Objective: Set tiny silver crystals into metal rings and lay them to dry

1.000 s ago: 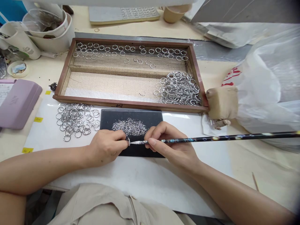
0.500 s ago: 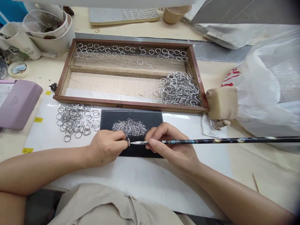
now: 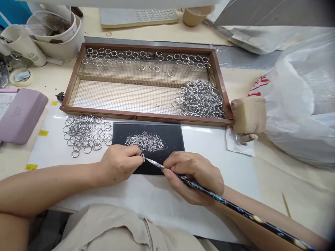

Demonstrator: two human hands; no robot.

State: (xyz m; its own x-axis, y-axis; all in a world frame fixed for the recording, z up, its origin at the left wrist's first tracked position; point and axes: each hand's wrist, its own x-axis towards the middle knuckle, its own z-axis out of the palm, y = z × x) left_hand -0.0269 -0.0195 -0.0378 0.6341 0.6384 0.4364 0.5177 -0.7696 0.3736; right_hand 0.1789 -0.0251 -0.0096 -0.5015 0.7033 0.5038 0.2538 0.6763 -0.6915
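At frame centre I find the left hand (image 3: 121, 164) pinching a silver ring (image 3: 143, 157) over the black tray (image 3: 157, 169), presumably so stray rhinestones (image 3: 145, 141) drop back among the rest, while the right hand (image 3: 197, 176) grips a patterned black pen (image 3: 220, 198), its white tip just beside the ring. Yellow stickers (image 3: 31, 167) at left and red print (image 3: 258, 85) on the plastic bag (image 3: 290, 87) at right are illegible to me.

Beige garment (image 3: 112, 240) with loose flap (image 3: 110, 218), grey zip-like strip (image 3: 149, 233), bare forearms (image 3: 65, 177), bare hands (image 3: 119, 165)
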